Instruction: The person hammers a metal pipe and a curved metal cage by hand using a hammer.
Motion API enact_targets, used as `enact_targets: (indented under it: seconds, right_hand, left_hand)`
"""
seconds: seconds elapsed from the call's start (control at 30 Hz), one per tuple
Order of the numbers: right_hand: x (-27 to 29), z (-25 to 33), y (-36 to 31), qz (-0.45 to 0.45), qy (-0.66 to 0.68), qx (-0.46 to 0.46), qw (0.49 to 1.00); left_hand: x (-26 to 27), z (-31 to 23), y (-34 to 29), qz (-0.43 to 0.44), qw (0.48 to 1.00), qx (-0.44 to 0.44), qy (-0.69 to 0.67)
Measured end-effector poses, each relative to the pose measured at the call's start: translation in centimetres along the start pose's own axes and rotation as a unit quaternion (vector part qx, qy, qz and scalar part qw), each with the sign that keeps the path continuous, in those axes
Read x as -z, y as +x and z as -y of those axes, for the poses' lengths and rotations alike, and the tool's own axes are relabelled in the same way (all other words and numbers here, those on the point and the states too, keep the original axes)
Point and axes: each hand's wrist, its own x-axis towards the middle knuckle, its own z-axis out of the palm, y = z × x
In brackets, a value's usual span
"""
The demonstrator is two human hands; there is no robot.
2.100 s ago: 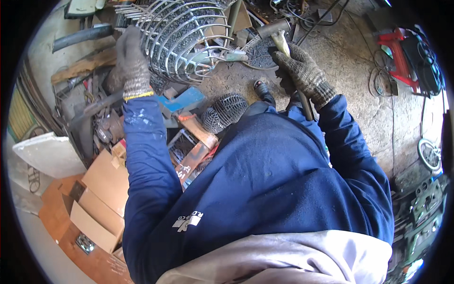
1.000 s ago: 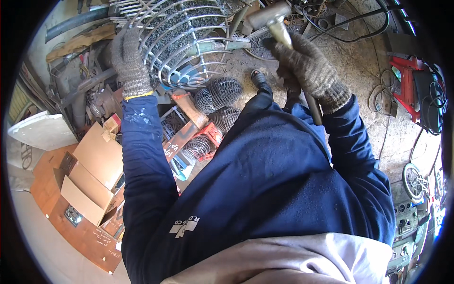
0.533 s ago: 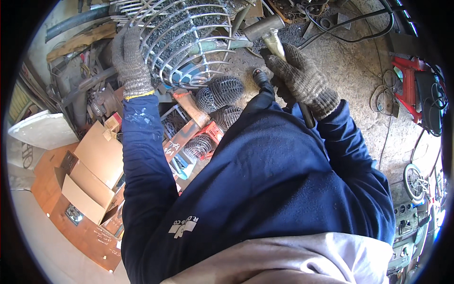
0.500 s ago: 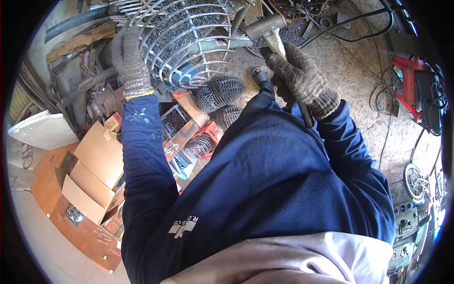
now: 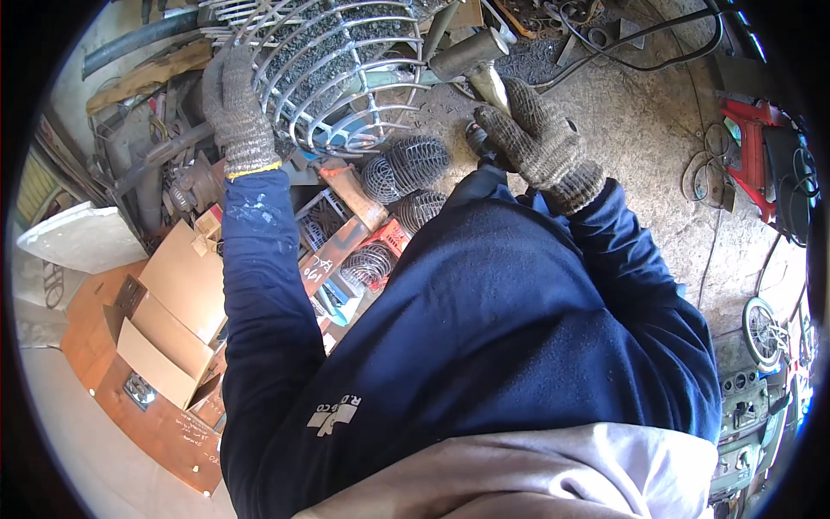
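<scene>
My left hand (image 5: pixel 239 112), in a grey knitted glove with a yellow cuff, grips the left edge of a large rounded cage of bent metal rods (image 5: pixel 361 80). Its fingertips are partly hidden against the rods. To the right, my right hand (image 5: pixel 545 143), gloved the same way, is closed round the handle of a hammer (image 5: pixel 469 54). The thick cylindrical hammer head is beside the cage's right side, apart from the rods in this view. The lower end of the handle is hidden.
Several smaller dark wire cages (image 5: pixel 406 167) lie below the large one, by an orange-brown metal bar (image 5: pixel 354 195). An open cardboard box (image 5: pixel 177 298) stands at left. Black cable (image 5: pixel 640 65) runs along the floor at upper right, near a red-framed object (image 5: pixel 752 160).
My right hand and the hammer have shifted a little left, bringing the hammer head closer to the cage. The lower handle end is now out of sight. My left hand stays on the cage.
</scene>
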Motion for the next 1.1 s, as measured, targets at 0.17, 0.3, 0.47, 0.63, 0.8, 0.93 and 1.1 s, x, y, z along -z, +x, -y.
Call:
enact_targets:
  seconds: [0.17, 0.3, 0.47, 0.63, 0.8, 0.93, 1.1]
  right_hand:
    - [0.0, 0.5, 0.1, -0.033, 0.150, -0.073, 0.985]
    - [0.9, 1.9, 0.8, -0.011, 0.158, -0.109, 0.981]
    - [1.4, 4.5, 1.8, -0.008, 0.106, -0.092, 0.990]
    - [2.2, 5.1, 2.8, -0.017, 0.049, -0.115, 0.992]
    - [3.2, 6.5, 1.9, -0.080, 0.194, -0.087, 0.974]
    - [0.8, 2.8, 3.4, -0.043, 0.177, -0.029, 0.983]
    - [2.0, 4.5, 1.7, -0.047, 0.152, -0.124, 0.979]
  left_hand:
    - [1.2, 1.0, 0.2, 0.031, 0.987, -0.091, 0.131]
    - [0.9, 0.9, -0.1, 0.030, 0.989, -0.075, 0.122]
    - [0.7, 0.7, 0.0, 0.028, 0.993, -0.062, 0.095]
    - [0.6, 1.2, 0.4, 0.017, 0.999, -0.014, -0.023]
    - [1.4, 2.1, 0.8, 0.016, 0.999, -0.006, -0.044]
    - [0.6, 0.9, 0.7, 0.007, 1.000, -0.016, -0.017]
    - [0.6, 0.4, 0.4, 0.014, 0.998, 0.014, -0.051]
